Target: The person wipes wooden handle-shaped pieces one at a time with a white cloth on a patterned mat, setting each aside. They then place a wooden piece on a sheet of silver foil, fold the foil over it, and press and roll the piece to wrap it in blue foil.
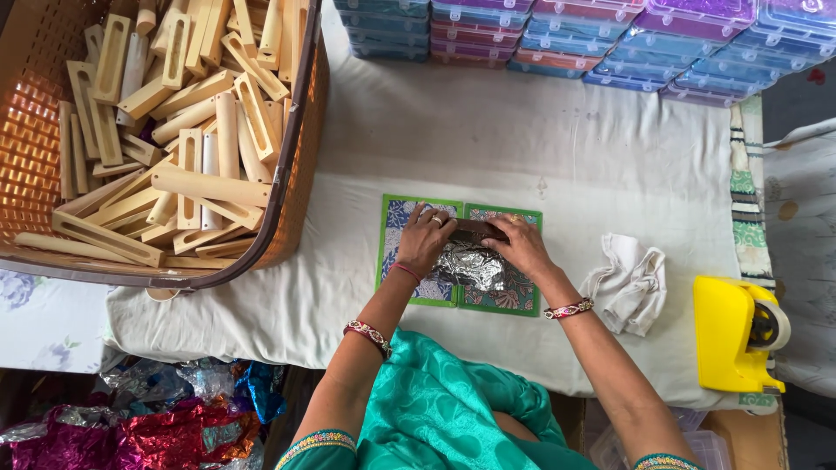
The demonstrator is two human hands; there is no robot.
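My left hand [424, 238] and my right hand [520, 246] both press on a small dark brown block [475, 231] that lies on a crumpled sheet of silver foil [471, 266]. The foil rests on two green-edged patterned tiles [396, 218] set side by side on the white cloth. Fingers of both hands grip the block's ends, one hand at each side. My left hand wears a ring, and both wrists carry bangles.
A large orange basket [35, 139] full of pale wooden pieces stands at the left. Stacked coloured plastic boxes [601, 43] line the far edge. A crumpled white cloth [629, 283] and a yellow tape dispenser [736, 335] lie at the right. Shiny coloured foil [157, 431] is heaped below left.
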